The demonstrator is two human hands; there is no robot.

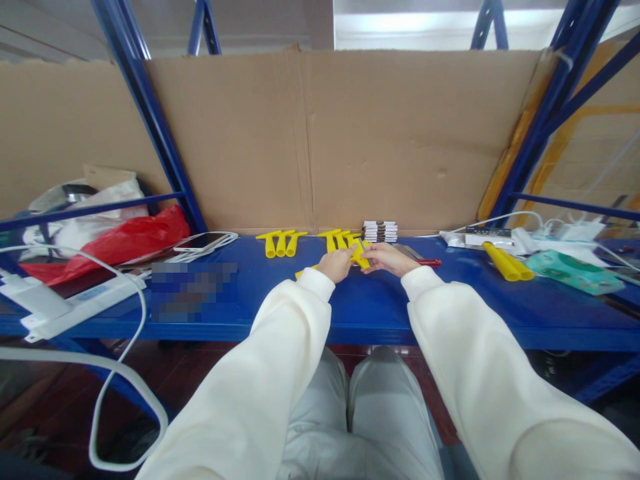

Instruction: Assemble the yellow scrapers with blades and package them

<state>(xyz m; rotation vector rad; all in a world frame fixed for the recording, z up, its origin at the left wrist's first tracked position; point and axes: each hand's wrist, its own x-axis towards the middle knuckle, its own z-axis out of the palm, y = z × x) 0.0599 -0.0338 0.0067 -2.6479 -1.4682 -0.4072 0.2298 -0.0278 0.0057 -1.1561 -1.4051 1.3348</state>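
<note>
Over the blue table (470, 307), the left hand (336, 265) and right hand (389, 259) pinch a yellow handle (359, 256) between them; a white stack (380, 231) stands just behind.

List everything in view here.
T-shaped pieces: at least six, yellow, back
Held piece: one, yellow, centre
Stack: one, mostly white, back
Tubes: two, yellow, right
Packet: one, green, right
Phone: one, white-edged, left
Plastic bag: one, red, left
Power strip: one, white, left
Cables: several, white, both sides
Table: one, blue, centre
Cardboard panels: several, brown, behind
Metal frame: one, blue, sides
Trousers: pair, grey, bottom
Sleeves: two, cream, front
Left hand: one, bare, centre
Right hand: one, bare, centre
</note>
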